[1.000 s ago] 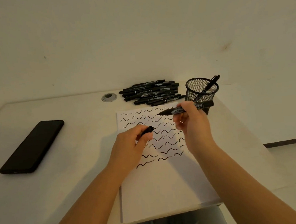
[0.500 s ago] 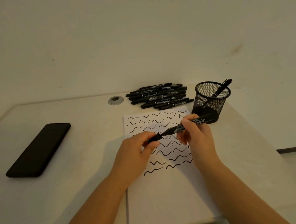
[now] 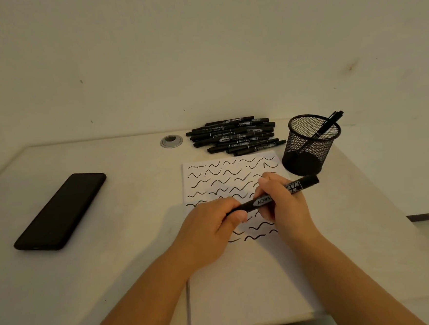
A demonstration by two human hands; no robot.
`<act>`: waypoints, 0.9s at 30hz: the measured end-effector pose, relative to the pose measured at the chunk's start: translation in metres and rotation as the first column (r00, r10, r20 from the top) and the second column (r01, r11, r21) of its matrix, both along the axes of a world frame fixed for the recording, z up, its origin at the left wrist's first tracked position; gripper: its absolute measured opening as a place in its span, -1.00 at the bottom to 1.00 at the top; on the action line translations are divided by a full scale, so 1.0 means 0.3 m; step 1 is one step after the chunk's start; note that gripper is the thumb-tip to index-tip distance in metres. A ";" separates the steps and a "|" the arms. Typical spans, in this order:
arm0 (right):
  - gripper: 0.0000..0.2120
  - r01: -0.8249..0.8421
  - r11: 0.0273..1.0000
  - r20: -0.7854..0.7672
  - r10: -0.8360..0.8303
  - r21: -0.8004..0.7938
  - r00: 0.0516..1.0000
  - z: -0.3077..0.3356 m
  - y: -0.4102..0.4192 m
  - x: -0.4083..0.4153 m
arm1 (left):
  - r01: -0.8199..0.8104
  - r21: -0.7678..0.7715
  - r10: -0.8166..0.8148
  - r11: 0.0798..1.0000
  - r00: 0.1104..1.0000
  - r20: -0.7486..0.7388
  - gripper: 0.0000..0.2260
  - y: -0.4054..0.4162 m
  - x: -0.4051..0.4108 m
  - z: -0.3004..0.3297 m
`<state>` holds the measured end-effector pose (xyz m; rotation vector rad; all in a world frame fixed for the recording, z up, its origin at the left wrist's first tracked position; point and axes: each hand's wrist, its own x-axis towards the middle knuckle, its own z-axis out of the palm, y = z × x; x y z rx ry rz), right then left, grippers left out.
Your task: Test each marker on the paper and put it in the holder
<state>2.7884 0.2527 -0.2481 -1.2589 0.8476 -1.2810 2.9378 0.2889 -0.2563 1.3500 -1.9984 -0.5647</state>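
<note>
A black marker [image 3: 279,194] lies level above the white paper [image 3: 242,282], held by both hands. My right hand [image 3: 285,203] grips its barrel. My left hand [image 3: 212,226] pinches the cap at the marker's left end, and the cap sits against the barrel. The paper's upper half carries several rows of black wavy strokes. A black mesh holder [image 3: 308,143] stands at the paper's far right corner with one marker [image 3: 328,122] leaning in it. A pile of several black markers [image 3: 234,136] lies behind the paper.
A black phone [image 3: 60,211] lies face down on the left of the white table [image 3: 127,244]. A round grey cable grommet [image 3: 171,141] sits left of the marker pile. The table's right edge runs close behind the holder, and a bare wall rises behind.
My two hands have come together: the cap in my left hand has met the marker's tip and now sits on it. The marker dropped lower over the paper.
</note>
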 end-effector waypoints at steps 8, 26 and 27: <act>-0.75 -0.006 1.000 0.081 0.006 -0.003 0.997 -0.021 0.010 0.012 | 0.052 0.051 -0.053 0.997 0.999 0.012 -0.78 0.012 -0.007 0.016; -0.72 -0.081 0.970 0.051 0.095 -0.231 0.994 -0.011 0.041 0.017 | 0.304 0.339 -0.197 0.890 0.928 -0.316 -0.72 0.007 0.022 0.027; -0.71 -0.064 0.975 0.043 0.075 -0.210 0.996 -0.007 0.039 0.016 | 0.279 0.329 -0.172 0.902 0.933 -0.317 -0.73 0.005 0.019 0.025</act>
